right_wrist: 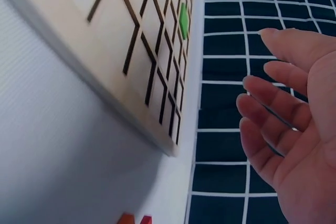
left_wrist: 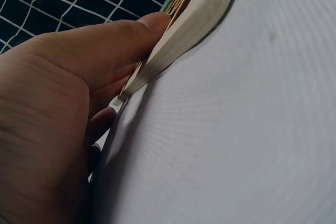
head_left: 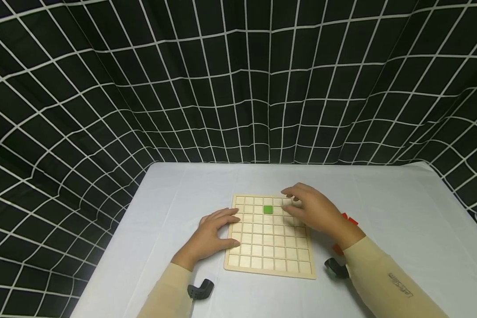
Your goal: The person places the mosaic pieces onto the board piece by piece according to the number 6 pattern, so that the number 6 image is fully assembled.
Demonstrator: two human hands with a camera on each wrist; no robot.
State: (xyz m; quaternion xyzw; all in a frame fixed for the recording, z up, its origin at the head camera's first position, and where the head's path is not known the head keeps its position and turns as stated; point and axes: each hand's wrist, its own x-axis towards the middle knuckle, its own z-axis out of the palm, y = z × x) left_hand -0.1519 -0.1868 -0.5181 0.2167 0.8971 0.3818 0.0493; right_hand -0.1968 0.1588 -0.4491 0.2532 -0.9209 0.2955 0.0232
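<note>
A square wooden grid board [head_left: 268, 264] lies flat on the table, its cells divided by thin grooves. One green square tile [head_left: 268, 209] sits in a cell of its second row from the far edge; the right wrist view shows this green tile [right_wrist: 184, 21] too. At the board's left edge rests my left hand [head_left: 216, 232], thumb and fingertips touching the rim, fingers spread. In the left wrist view the left thumb [left_wrist: 152, 23] lies on the wooden rim. Above the board's far right corner hovers my right hand [head_left: 316, 207], fingers loosely bent and holding nothing.
Several red pieces [head_left: 353, 221] lie on the white table [head_left: 175, 198] right of the board, partly hidden by the right forearm. A black curtain with white grid lines [head_left: 254, 88] hangs behind and beside the table. Each wrist wears a dark device [head_left: 201, 289].
</note>
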